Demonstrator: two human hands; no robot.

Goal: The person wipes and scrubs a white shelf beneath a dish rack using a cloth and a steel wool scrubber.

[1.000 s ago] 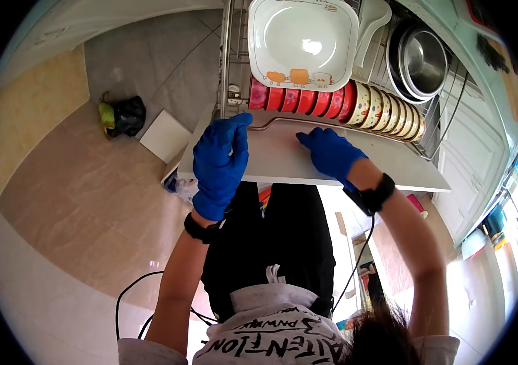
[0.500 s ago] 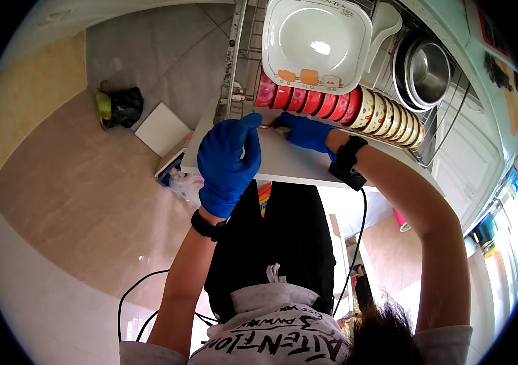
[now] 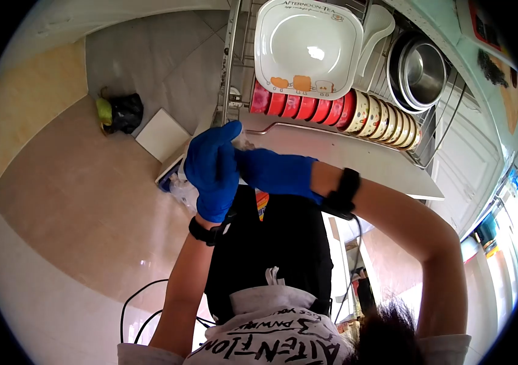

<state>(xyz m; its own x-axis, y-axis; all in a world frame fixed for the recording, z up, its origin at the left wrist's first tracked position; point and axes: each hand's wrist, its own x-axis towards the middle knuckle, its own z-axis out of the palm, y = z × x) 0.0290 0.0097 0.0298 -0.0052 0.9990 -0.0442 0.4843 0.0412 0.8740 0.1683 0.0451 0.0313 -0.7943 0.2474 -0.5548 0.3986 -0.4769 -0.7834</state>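
My left hand, in a blue glove, is raised over the left end of the white drawer front, its fingers bent together. My right hand, also blue-gloved, meets it from the right. Its fingertips are hidden behind the left hand. A small pale, crumpled thing shows just above where the hands meet; its kind is unclear. Behind them is a wire dish rack. It holds a squarish white plate with toast drawings, a row of red bowls and cream patterned bowls.
A white ladle-like spoon and nested steel pots sit on the rack's right side. A black bag and a pale board lie on the floor at left. A black cable hangs from my right wrist.
My right hand has moved left and toward me, away from the rack's front rail, to meet my left hand. The left hand has shifted slightly left. The rail is now uncovered.
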